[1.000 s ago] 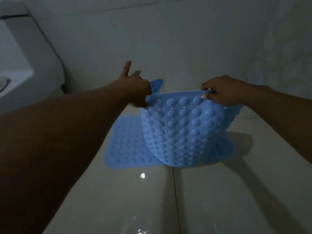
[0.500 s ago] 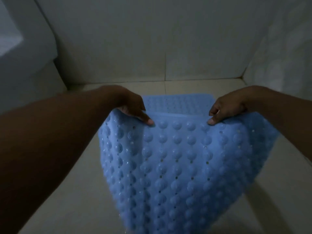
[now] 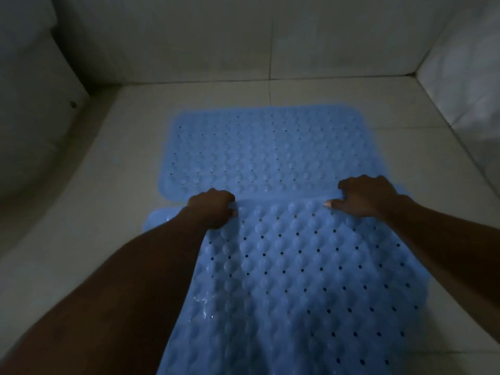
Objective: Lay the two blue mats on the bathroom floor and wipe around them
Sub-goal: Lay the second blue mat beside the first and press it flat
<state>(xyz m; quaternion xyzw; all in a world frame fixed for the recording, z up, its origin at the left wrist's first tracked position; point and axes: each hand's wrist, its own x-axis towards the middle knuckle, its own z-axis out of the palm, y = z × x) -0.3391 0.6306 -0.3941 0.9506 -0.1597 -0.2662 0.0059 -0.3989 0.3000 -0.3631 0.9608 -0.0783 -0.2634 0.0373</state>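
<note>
Gripping near mat (image 3: 297, 266) | far mat (image 3: 270, 152) touching | fixture (image 3: 32, 117) left | wall (image 3: 216, 36) ahead

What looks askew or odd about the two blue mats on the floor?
The near blue bumpy rubber mat, held by the left hand and right hand, seems to overlap the near edge of the far blue perforated rubber mat. Water glints on the held mat's left side.

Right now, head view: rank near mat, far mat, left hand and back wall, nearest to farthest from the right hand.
1. near mat: the right hand grips its far edge.
2. far mat: flat just beyond the fingers; contact unclear.
3. left hand: to the left, along the same mat edge.
4. back wall: past the far mat.
</note>
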